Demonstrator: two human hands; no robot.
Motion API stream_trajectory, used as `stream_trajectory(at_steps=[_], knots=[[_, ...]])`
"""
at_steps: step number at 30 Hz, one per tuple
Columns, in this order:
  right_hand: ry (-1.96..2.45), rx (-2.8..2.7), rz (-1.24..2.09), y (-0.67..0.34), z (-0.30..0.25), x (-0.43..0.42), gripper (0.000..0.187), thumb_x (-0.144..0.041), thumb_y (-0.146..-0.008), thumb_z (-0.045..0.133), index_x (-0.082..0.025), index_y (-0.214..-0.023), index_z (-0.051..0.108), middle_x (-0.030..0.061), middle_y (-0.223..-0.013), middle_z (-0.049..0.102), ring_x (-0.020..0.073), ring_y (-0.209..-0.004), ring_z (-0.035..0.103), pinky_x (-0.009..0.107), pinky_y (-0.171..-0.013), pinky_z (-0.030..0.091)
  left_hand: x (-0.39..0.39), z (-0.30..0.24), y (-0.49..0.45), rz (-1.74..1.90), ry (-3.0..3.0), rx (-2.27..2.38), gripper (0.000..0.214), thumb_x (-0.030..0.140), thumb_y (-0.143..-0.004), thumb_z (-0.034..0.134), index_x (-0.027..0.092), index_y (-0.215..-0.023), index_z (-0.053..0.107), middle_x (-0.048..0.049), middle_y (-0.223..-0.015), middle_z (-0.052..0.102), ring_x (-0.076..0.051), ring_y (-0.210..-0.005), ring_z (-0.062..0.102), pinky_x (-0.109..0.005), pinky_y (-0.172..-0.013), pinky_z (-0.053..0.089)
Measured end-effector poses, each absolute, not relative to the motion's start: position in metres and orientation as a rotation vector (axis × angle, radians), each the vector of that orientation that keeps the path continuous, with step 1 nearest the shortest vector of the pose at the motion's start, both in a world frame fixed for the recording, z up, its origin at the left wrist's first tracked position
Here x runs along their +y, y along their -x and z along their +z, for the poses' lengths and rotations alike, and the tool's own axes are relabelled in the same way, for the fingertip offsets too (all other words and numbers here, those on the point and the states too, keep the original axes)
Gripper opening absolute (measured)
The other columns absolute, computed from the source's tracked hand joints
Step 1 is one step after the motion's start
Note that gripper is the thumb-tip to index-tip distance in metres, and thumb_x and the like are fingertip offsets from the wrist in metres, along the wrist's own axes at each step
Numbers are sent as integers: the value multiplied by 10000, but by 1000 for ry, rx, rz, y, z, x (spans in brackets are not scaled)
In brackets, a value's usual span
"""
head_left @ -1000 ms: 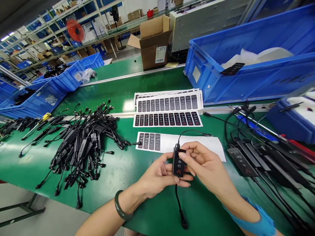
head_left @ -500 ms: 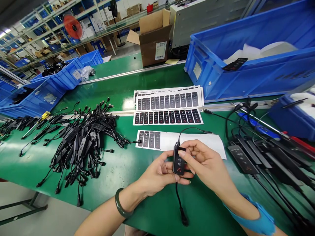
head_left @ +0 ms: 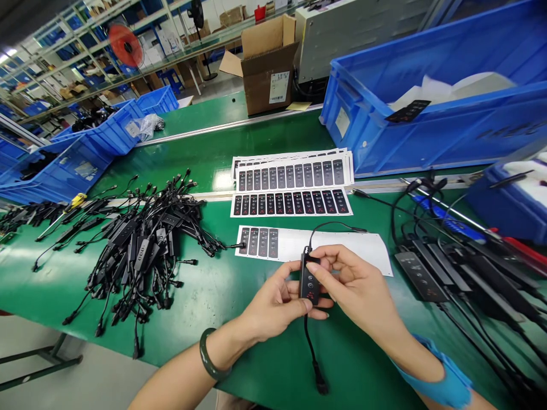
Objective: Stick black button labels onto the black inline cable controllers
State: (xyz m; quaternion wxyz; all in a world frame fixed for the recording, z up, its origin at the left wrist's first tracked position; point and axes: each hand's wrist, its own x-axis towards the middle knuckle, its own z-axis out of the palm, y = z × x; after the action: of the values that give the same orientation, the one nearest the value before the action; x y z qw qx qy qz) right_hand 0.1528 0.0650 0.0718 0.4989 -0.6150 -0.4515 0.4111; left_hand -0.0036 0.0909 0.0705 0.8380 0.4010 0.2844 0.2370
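Between my hands is a small black control box [head_left: 304,285] with a cable at each end and a black button label [head_left: 311,280] on its face. My left hand [head_left: 280,302] grips the box from the left and below, thumb at its lower edge. Closed at the upper end, my right hand [head_left: 352,279] presses its thumb on the label's top part. Just beyond lies a white label sheet [head_left: 333,246] with several labels left at its left end and a bare right part. The box's underside is hidden by my fingers.
A heap of black cabled boxes [head_left: 141,245] lies at left, and more cabled boxes [head_left: 423,276] at right. Label sheets [head_left: 290,203] lie behind. A large blue bin [head_left: 448,136], a cardboard box [head_left: 269,80] and a yellow-handled screwdriver [head_left: 77,201] are around.
My right thumb has shifted slightly left on the label's upper part, and the label's top now lies closer in line with the box. My left hand keeps its grip.
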Motion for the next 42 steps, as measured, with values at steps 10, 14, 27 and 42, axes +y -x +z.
stream_trajectory(at_steps=[10, 14, 27, 42], knots=[[1504, -1102, 1200, -159, 60, 70, 615, -400, -678, 746, -235, -1199, 465, 0, -852, 559, 135, -607, 563, 252, -490, 510, 94, 73, 3, 500, -854, 612, 516, 312, -759, 767, 196, -1203, 532, -74, -958, 675, -191, -801, 708, -281, -684, 550], [1416, -1179, 1366, -154, 63, 70, 608, -347, -685, 735, -226, -1217, 465, -14, -799, 582, 155, -662, 599, 259, -557, 513, 96, 73, 2, 450, -871, 627, 429, 299, -685, 823, 129, -1024, 622, -58, -839, 665, -148, -712, 682, -200, -588, 511], [1445, -1258, 1119, -151, 45, 71, 536, -431, -865, 527, -141, -1316, 529, 32, -817, 653, 103, -421, 517, 247, -417, 444, 95, 50, -4, 539, -904, 729, 455, 567, -780, 666, 133, -889, 583, -27, -724, 638, -120, -576, 625, -215, -513, 495], [2162, -1523, -69, -286, 109, 56, 524, -379, -938, 341, -103, -1351, 507, 166, -944, 713, 321, -801, 689, 426, -697, 520, 165, 92, 76, 3, -2502, 1668, 481, 266, -893, 565, 91, -1337, 510, -242, -1415, 484, -369, -1341, 429, -532, -1101, 304]])
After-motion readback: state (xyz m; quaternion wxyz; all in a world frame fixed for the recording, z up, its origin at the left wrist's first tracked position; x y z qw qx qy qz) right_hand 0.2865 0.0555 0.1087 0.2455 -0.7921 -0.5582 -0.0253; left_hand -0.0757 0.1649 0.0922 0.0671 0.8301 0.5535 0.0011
